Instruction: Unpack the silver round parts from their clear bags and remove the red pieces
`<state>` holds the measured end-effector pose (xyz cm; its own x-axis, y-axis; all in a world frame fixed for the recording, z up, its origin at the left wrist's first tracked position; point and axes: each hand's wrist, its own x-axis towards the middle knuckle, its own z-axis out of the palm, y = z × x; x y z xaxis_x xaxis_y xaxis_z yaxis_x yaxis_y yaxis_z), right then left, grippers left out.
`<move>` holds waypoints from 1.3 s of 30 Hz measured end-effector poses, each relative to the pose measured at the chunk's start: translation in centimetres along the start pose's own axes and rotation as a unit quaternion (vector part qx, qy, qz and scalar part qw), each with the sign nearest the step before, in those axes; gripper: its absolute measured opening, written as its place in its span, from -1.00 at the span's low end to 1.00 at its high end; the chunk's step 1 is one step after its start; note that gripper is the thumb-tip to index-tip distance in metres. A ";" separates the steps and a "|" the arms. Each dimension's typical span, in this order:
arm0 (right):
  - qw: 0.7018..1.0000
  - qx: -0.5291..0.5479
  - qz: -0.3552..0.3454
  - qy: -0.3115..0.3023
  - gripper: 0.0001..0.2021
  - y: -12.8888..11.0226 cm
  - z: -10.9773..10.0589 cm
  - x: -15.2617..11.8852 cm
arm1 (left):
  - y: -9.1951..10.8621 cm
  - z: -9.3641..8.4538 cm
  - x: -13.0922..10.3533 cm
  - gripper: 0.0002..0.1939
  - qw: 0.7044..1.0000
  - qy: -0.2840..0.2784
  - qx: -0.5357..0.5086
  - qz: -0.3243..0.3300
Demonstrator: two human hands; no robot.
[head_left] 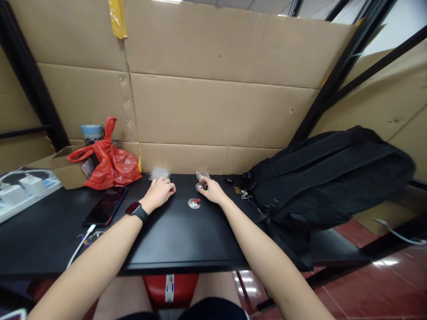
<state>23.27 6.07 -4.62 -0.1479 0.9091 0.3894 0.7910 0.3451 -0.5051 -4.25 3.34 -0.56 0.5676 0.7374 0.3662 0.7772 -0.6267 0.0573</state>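
Black table across the head view. At its middle, a loose disc of shiny metal with a red loop on top. Just beyond and to the right, a second disc, pinched between thumb and fingers of the right hand. Farther on, a clear packet. To the left, the left hand, fingers curled, right by a plastic bag; cannot tell of any grip. Far left, a red bag; at right, a backpack.
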 end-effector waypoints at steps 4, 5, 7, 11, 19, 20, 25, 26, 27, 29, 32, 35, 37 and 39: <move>0.997 0.076 -0.006 0.006 -0.78 0.3 0.1 0.1 | 0.8 -0.3 0.0 -0.84 0.999 -0.018 -0.047 0.018; 0.996 0.091 -0.005 0.007 -0.79 0.4 0.1 0.1 | 1.0 -0.4 0.0 -0.84 0.998 -0.020 -0.054 0.023; 0.994 0.110 0.001 0.013 -0.80 0.5 0.1 0.1 | 1.3 -0.5 0.0 -0.83 0.997 -0.026 -0.061 0.032; 0.992 0.123 0.011 0.034 -0.79 0.2 0.0 0.0 | 1.5 -0.4 0.1 -0.88 0.997 -0.030 -0.069 0.036; 0.984 0.165 -0.034 0.061 -0.76 -1.2 -0.3 -0.3 | 1.3 0.6 0.4 -0.91 0.963 0.061 -0.264 0.002; 0.982 0.176 -0.039 0.060 -0.75 -1.5 -0.4 -0.4 | 1.4 0.4 0.5 -0.90 0.954 0.072 -0.290 -0.007; 0.968 0.244 -0.049 0.037 -0.68 -4.0 -0.9 -1.1 | 2.4 -1.0 0.4 -0.89 0.949 0.124 -0.288 -0.027; 0.964 0.259 -0.051 0.033 -0.67 -4.5 -1.0 -1.3 | 2.6 -1.3 0.4 -0.87 0.948 0.131 -0.287 -0.027; 0.959 0.276 -0.054 0.030 -0.66 -5.1 -1.1 -1.5 | 2.7 -1.5 0.3 -0.86 0.947 0.138 -0.289 -0.026; 0.947 0.315 -0.061 0.023 -0.65 -6.1 -1.3 -1.8 | 2.9 -1.5 0.3 -0.85 0.942 0.148 -0.301 -0.029; 0.924 0.376 -0.071 0.003 -0.62 -7.2 -1.6 -2.2 | 3.2 -1.2 0.4 -0.82 0.926 0.160 -0.339 -0.048; 0.907 0.414 -0.078 -0.012 -0.58 -7.8 -1.8 -2.5 | 3.5 -1.0 0.4 -0.76 0.912 0.161 -0.372 -0.055; 0.904 0.419 -0.087 -0.015 -0.57 -8.0 -1.9 -2.6 | 3.7 -1.1 0.4 -0.72 0.913 0.161 -0.371 -0.054; 0.905 0.413 -0.098 -0.014 -0.57 -8.2 -2.1 -2.7 | 3.9 -1.3 0.3 -0.70 0.917 0.164 -0.360 -0.056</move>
<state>18.38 0.28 0.08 -0.2617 0.8134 0.5195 0.0360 0.5461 -0.8369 -1.41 0.83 1.00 0.2917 0.7654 0.5736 0.3774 -0.6431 0.6663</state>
